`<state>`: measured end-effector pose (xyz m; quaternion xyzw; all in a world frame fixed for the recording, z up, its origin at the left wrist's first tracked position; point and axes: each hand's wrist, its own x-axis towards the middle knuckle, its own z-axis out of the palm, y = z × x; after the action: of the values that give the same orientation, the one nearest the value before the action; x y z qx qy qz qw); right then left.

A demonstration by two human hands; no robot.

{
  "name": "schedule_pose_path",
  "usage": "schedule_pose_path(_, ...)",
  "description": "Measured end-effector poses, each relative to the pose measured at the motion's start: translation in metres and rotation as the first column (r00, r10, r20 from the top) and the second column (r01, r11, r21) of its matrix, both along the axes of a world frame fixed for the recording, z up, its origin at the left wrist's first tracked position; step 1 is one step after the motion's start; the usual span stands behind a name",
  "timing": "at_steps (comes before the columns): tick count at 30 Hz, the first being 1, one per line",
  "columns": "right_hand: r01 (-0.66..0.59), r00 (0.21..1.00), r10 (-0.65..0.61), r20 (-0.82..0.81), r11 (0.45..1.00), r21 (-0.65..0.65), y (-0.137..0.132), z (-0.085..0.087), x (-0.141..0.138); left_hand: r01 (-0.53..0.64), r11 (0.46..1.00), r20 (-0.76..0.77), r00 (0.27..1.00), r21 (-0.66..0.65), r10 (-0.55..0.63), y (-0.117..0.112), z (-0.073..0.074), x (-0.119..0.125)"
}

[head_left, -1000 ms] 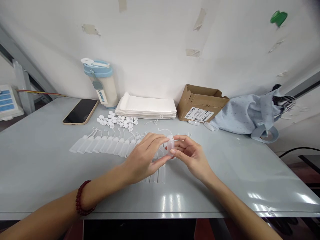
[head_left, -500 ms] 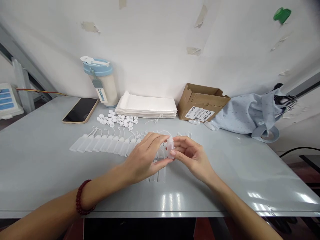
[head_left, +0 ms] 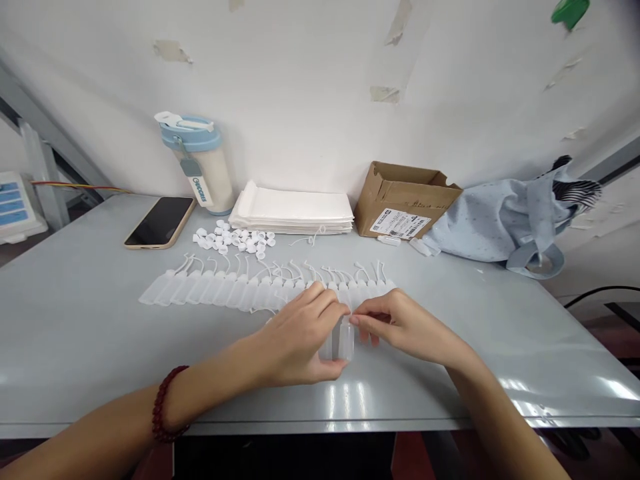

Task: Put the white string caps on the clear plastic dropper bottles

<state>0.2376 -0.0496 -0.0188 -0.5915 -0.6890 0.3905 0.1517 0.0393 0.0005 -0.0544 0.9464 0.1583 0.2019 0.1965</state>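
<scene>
A small translucent plastic bottle [head_left: 346, 341] is low over the table or on it; I cannot tell whether it touches. My left hand [head_left: 305, 337] grips it from the left, fingers at the neck and thumb near the base. At its top right, my right hand [head_left: 405, 327] has thumb and forefinger closed at the neck. Beside it, partly hidden by my left hand, more bottles lie in a front row. Behind both hands stretches a long row of similar bottles [head_left: 207, 290] lying flat, thin tubes trailing from their tops.
Loose white caps [head_left: 235, 240] are heaped behind the row. Farther back are a phone [head_left: 160, 223], a tumbler [head_left: 207, 170], a stack of white sleeves [head_left: 295, 212], an open cardboard box [head_left: 407, 200] and a blue cloth bag [head_left: 493, 220]. Tubes and empty bottles lie near the box.
Both hands have come down and nearer with the bottle, from above the row to the front row. My right hand has shifted from the bottle's side to its neck.
</scene>
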Motion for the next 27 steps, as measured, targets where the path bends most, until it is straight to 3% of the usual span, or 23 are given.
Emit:
schedule_pose_path(7, -0.131, 0.987, 0.134, 0.088, 0.991, -0.037, 0.003, -0.012, -0.001, 0.001, 1.0, -0.136, 0.991, 0.022, 0.002, 0.0, -0.005, 0.0)
schedule_pose_path(18, -0.156, 0.985, 0.158, 0.068, 0.987, -0.039, 0.001, -0.013, -0.003, -0.022, 0.998, -0.152, 0.988, 0.065, 0.032, -0.001, -0.007, 0.0)
schedule_pose_path(27, -0.105, 0.991, 0.112, 0.07, 0.99, -0.092, 0.002, -0.012, -0.007, -0.027, 0.997, -0.199, 0.979, 0.077, 0.042, -0.002, -0.002, 0.0)
